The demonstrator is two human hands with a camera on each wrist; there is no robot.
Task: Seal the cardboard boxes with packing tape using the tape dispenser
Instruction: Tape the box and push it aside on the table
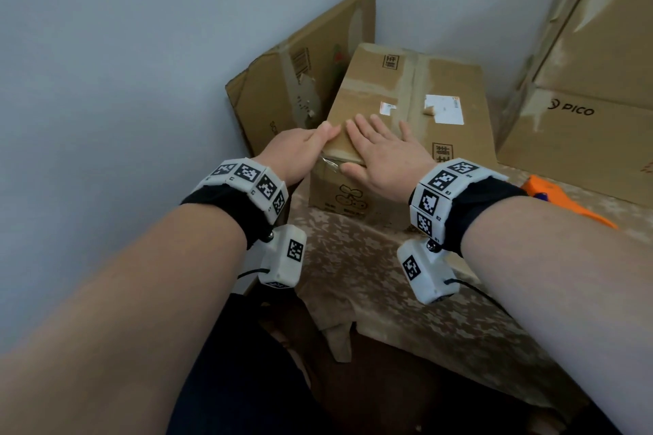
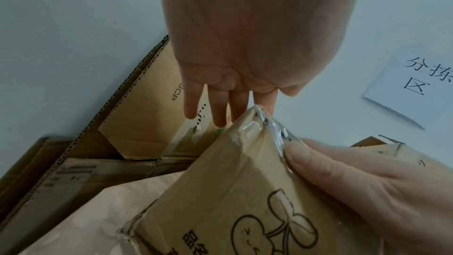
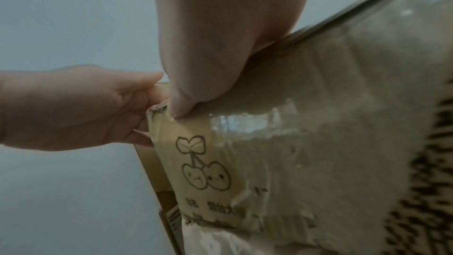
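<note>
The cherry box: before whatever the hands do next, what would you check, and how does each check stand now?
1. Box steady on the table: ok.
2. Right hand flat on the lid, thumb at the front edge: ok.
3. Left hand at the near corner, fingers down the side: ok.
4. Tape stuck flat at that corner: not ok, it looks crinkled.
5. Top seam fully taped: cannot tell.
6. Dispenser in reach: ok, it lies right of the right wrist, unheld.
</note>
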